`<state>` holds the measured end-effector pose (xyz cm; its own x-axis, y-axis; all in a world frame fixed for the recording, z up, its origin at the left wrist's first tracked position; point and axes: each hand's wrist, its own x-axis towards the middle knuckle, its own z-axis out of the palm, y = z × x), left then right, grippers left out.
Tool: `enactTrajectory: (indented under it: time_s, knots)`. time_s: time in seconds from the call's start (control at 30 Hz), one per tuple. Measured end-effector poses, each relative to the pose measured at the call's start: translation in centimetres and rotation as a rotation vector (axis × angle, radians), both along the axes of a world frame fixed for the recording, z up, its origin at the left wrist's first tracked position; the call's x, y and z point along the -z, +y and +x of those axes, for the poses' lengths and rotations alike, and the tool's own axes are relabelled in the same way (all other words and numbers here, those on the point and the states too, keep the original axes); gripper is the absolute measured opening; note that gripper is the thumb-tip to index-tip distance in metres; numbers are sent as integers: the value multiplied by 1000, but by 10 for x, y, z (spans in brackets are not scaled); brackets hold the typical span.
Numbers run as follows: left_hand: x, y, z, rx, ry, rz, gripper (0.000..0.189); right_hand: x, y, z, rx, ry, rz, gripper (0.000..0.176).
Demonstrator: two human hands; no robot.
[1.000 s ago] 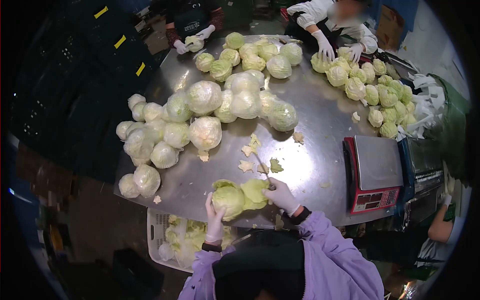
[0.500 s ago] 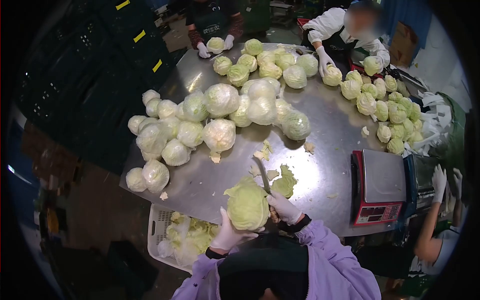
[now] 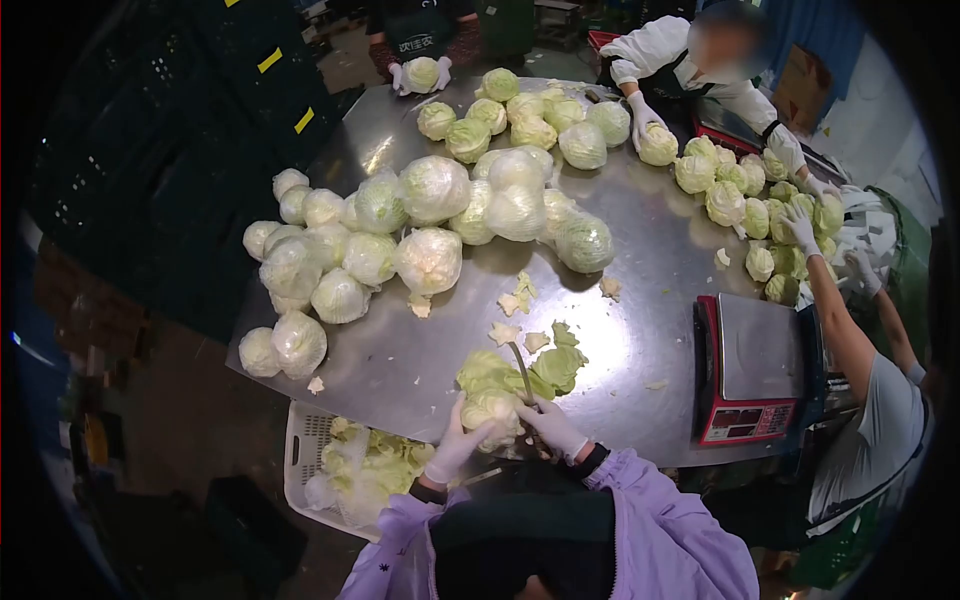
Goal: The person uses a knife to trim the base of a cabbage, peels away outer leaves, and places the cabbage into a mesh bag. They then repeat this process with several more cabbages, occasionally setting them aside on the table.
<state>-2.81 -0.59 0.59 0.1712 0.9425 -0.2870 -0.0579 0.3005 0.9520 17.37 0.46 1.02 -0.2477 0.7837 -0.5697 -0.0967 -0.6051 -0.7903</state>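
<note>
A cabbage (image 3: 493, 418) is held in front of my body at the near edge of the metal table (image 3: 400, 385), with a loosened outer leaf (image 3: 484, 371) folding away at its top. My gloved left hand (image 3: 458, 441) grips its left side. On the right, my gloved right hand (image 3: 554, 427) is closed round a knife (image 3: 521, 370), its blade pointing up beside the cabbage. Green leaves (image 3: 560, 366) lie just beyond the knife. Small leaf scraps (image 3: 503, 333) are scattered farther up.
Wrapped cabbages (image 3: 435, 189) are piled at centre left. Unwrapped heads (image 3: 725, 203) lie at right, near co-workers' hands. A red scale (image 3: 745, 420) stands right of me. A white crate (image 3: 300, 455) of leaves sits below the table's left edge. Another co-worker holds a cabbage (image 3: 420, 74) at the back.
An outer leaf has come away from the top of my cabbage, and both hands have shifted slightly. At right, a co-worker's arms have reached forward to the heads; the white-sleeved co-worker's other hand has lowered there.
</note>
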Motion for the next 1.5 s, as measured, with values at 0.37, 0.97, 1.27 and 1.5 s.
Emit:
enactTrajectory:
  time_s: [0.37, 0.97, 1.27, 1.5]
  knots:
    - [-6, 26, 10, -5, 628, 153, 72, -29, 2, -7, -235, -850, 812, 52]
    - [1, 11, -8, 133, 590, 380, 83, 45, 67, 25, -134, -849, 607, 38]
    - [11, -36, -31, -39, -91, 0, 86, -11, 39, 13, -113, -264, 302, 62]
    - [27, -35, -1, -318, -84, 30, 59, -7, -8, -32, -248, -715, 860, 66]
